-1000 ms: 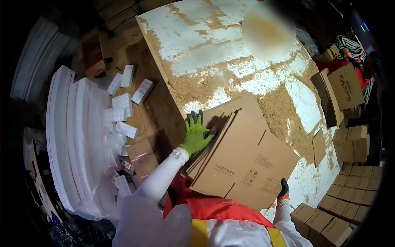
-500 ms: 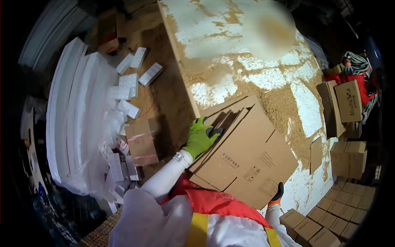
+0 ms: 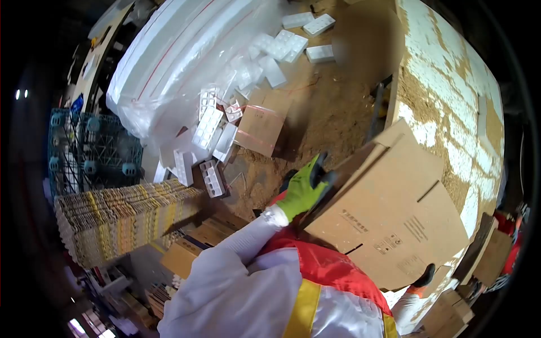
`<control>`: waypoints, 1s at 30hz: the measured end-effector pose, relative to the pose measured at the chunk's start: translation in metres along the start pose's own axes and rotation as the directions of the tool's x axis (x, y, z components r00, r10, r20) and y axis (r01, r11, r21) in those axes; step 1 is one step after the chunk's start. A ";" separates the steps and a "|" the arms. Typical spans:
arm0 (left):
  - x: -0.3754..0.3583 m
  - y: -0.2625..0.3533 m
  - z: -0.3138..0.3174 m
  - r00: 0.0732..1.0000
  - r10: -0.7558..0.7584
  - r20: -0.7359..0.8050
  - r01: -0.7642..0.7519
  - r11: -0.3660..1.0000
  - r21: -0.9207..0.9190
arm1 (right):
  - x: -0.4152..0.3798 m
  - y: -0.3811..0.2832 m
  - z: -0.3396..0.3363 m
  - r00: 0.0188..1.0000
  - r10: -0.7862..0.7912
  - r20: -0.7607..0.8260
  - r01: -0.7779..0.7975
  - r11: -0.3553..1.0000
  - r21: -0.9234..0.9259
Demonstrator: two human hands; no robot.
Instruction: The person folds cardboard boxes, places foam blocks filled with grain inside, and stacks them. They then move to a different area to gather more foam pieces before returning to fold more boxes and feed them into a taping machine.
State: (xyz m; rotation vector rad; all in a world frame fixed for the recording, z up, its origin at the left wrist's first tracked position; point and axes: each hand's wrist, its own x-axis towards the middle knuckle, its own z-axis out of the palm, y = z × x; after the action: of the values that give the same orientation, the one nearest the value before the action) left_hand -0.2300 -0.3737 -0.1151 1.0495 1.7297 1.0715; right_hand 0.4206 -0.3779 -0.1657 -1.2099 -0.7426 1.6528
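Note:
My left hand (image 3: 306, 190), in a green glove with dark fingertips, is beside the left edge of a stack of flattened cardboard boxes (image 3: 389, 217). Its thumb and fingers are apart, and I see nothing between them. At the stack's lower right edge, my right hand (image 3: 424, 277) in a dark glove with an orange cuff grips the cardboard; part of its fingers is hidden beneath. The stack tilts against my red apron, with printed marks on its top face and several layers showing at the left.
A worktable (image 3: 431, 93) strewn with sawdust runs along the right. White foam trays (image 3: 208, 127) and a taped carton (image 3: 260, 130) lie on the floor. Stacked egg trays (image 3: 127, 219), blue-green plastic crates (image 3: 93, 149) and wrapped foam sheets (image 3: 169, 62) stand left. Another person's red clothing (image 3: 510, 248) shows far right.
My view has swung left, bringing the egg trays and crates into sight. My left hand has let go of the cardboard's left edge, while my right hand stays at the lower right.

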 end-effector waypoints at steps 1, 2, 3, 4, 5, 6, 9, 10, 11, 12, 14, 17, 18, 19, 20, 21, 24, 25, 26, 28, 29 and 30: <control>-0.004 -0.031 -0.008 0.993 0.118 -0.020 -0.113 0.979 0.169 | 0.022 -0.014 0.017 0.998 -0.004 0.064 0.007 0.998 -0.061; -0.014 -0.045 -0.017 0.997 0.064 -0.045 -0.049 0.956 0.289 | 0.045 -0.025 0.036 0.992 -0.004 0.128 0.021 0.991 -0.133; -0.022 -0.060 -0.030 0.995 0.040 -0.092 -0.014 0.963 0.269 | 0.065 -0.036 0.093 0.995 0.005 0.099 0.014 0.982 -0.187; -0.030 -0.078 -0.042 0.990 0.013 -0.137 0.021 0.969 0.246 | 0.084 -0.047 0.150 0.997 0.013 0.071 0.005 0.971 -0.240; -0.046 -0.125 -0.042 0.967 -0.090 -0.237 0.128 0.980 0.150 | 0.105 -0.047 0.200 0.995 0.005 0.098 0.026 0.951 -0.307; -0.064 -0.163 -0.043 0.924 -0.203 -0.323 0.228 0.973 0.042 | 0.128 -0.046 0.242 0.992 0.002 0.125 0.045 0.927 -0.372; -0.111 -0.200 -0.084 0.822 -0.568 0.042 0.294 0.360 -0.885 | 0.206 -0.016 0.351 0.951 0.220 0.215 -0.054 0.808 -0.587; -0.121 -0.217 -0.093 0.738 -0.651 0.174 0.289 0.073 -0.954 | 0.219 -0.002 0.419 0.934 0.269 0.237 -0.020 0.698 -0.716; -0.116 -0.181 -0.119 0.709 -0.671 0.217 0.280 -0.015 -0.960 | 0.236 0.017 0.471 0.893 0.330 0.305 -0.003 0.684 -0.730; -0.117 -0.188 -0.128 0.737 -0.658 0.156 0.244 0.043 -0.969 | 0.255 0.036 0.518 0.844 0.387 0.371 0.019 0.671 -0.742; -0.107 -0.201 -0.147 0.768 -0.627 0.129 0.191 0.032 -0.981 | 0.290 0.083 0.590 0.783 0.463 0.414 0.009 0.658 -0.753; -0.087 -0.248 -0.160 0.737 -0.672 0.062 0.068 -0.018 -0.998 | 0.353 0.162 0.670 0.638 0.641 0.427 -0.032 0.576 -0.817; -0.077 -0.267 -0.164 0.740 -0.671 0.039 0.014 -0.042 -0.999 | 0.367 0.187 0.700 0.602 0.643 0.474 0.037 0.571 -0.820; -0.066 -0.286 -0.165 0.740 -0.672 0.017 -0.041 -0.070 -0.997 | 0.389 0.217 0.720 0.568 0.658 0.494 0.050 0.572 -0.819; -0.054 -0.305 -0.162 0.739 -0.674 -0.008 -0.100 -0.098 -0.990 | 0.413 0.248 0.737 0.531 0.674 0.514 0.065 0.573 -0.817; -0.038 -0.328 -0.162 0.729 -0.685 -0.015 -0.110 -0.096 -0.989 | 0.432 0.276 0.759 0.513 0.669 0.538 0.149 0.547 -0.824; 0.001 -0.425 -0.154 0.693 -0.718 -0.061 -0.141 -0.053 -0.989 | 0.490 0.374 0.811 0.464 0.651 0.601 0.271 0.542 -0.796; 0.004 -0.471 -0.140 0.678 -0.731 -0.084 -0.152 -0.027 -0.988 | 0.503 0.398 0.829 0.432 0.704 0.563 0.247 0.508 -0.825; 0.007 -0.505 -0.128 0.663 -0.742 -0.098 -0.154 -0.006 -0.988 | 0.515 0.420 0.844 0.404 0.756 0.516 0.219 0.468 -0.856; 0.039 -0.538 -0.125 0.705 -0.703 -0.091 -0.157 -0.029 -0.987 | 0.554 0.486 0.857 0.338 0.750 0.568 0.349 0.461 -0.816; 0.054 -0.552 -0.125 0.684 -0.722 -0.108 -0.120 0.035 -0.992 | 0.571 0.519 0.857 0.326 0.752 0.573 0.353 0.465 -0.812; 0.068 -0.573 -0.121 0.665 -0.736 -0.128 -0.080 0.099 -0.992 | 0.585 0.547 0.857 0.311 0.754 0.579 0.358 0.471 -0.806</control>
State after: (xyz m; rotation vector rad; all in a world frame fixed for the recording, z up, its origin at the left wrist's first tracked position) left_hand -0.4904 -0.5054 -0.6273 -0.7257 1.0792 1.8781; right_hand -0.6151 -0.0093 -0.5753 -0.7700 -2.6093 2.3282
